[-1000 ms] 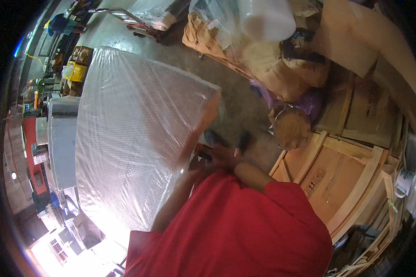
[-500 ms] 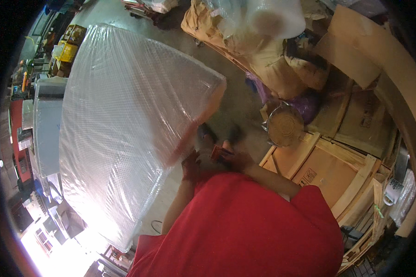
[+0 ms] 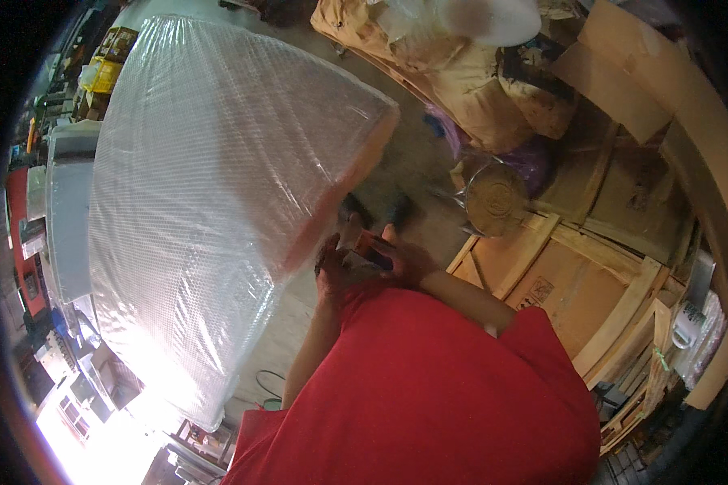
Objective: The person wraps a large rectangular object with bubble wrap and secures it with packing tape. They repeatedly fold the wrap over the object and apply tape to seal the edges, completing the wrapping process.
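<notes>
- Head view: our left hand (image 3: 332, 271) and right hand (image 3: 403, 260) close together around a small orange tool (image 3: 370, 246).
- We stand beside a large bubble-wrapped panel (image 3: 218, 202), its edge near our left hand.

You stand on a grey concrete floor (image 3: 416, 158), a large bubble-wrapped panel (image 3: 210, 218) resting on it to your left, wooden crates (image 3: 574, 283) to your right, and a round fan (image 3: 496, 200) among flattened cardboard (image 3: 461, 89) ahead.
</notes>
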Demonstrator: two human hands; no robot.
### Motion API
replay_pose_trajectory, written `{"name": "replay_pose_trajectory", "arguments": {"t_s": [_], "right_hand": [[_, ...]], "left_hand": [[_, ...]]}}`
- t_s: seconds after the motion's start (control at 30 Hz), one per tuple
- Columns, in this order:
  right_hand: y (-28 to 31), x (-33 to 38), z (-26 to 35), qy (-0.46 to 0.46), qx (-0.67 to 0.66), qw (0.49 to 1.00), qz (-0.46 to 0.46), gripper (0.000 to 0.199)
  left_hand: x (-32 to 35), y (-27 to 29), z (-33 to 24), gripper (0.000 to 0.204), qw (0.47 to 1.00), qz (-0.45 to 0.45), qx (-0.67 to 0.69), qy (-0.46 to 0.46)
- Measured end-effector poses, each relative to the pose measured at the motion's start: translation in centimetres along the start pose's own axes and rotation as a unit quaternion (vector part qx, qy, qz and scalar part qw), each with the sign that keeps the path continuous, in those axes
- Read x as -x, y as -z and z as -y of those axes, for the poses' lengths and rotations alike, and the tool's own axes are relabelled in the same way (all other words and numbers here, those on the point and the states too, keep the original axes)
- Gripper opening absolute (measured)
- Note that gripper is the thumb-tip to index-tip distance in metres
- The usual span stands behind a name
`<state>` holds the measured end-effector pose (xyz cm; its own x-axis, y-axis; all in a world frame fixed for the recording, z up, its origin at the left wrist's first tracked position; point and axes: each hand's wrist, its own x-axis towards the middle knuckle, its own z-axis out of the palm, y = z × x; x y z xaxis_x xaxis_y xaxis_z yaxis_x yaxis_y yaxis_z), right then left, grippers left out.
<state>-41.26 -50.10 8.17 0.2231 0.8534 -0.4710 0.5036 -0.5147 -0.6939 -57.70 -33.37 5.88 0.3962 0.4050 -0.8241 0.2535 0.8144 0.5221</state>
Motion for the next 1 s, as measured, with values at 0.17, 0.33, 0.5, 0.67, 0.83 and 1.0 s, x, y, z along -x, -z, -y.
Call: {"name": "replay_pose_trajectory", "arguments": {"t_s": [0.17,0.33,0.5,0.67,0.83,1.0], "right_hand": [[-2.5,-5.3,0.5,0.052,0.058,0.993,-0.089,0.079],[-2.5,-10.1,2.4,0.100,-0.017,0.989,-0.109,0.076],[-3.3,-11.8,2.5,0.118,-0.050,0.983,-0.132,0.069],[-5.5,-13.9,2.2,0.186,0.141,0.943,-0.236,0.054],[-3.6,-10.3,0.3,0.128,0.067,0.979,-0.142,0.046],[0.7,-2.4,-2.5,-0.061,-0.109,0.987,-0.101,0.063]], "left_hand": [[0.9,-0.2,-1.3,0.052,0.982,-0.093,-0.115,-0.116],[1.6,-1.8,-2.2,0.041,0.986,-0.113,0.118,0.033],[0.4,-3.7,-2.9,0.031,0.980,-0.008,-0.108,-0.168],[-3.3,-3.4,-3.9,0.027,0.963,0.142,0.129,-0.189],[-6.5,0.6,-1.3,0.032,0.936,0.038,-0.220,-0.273],[-7.6,3.8,-0.3,0.050,0.821,0.139,-0.451,-0.322]]}}
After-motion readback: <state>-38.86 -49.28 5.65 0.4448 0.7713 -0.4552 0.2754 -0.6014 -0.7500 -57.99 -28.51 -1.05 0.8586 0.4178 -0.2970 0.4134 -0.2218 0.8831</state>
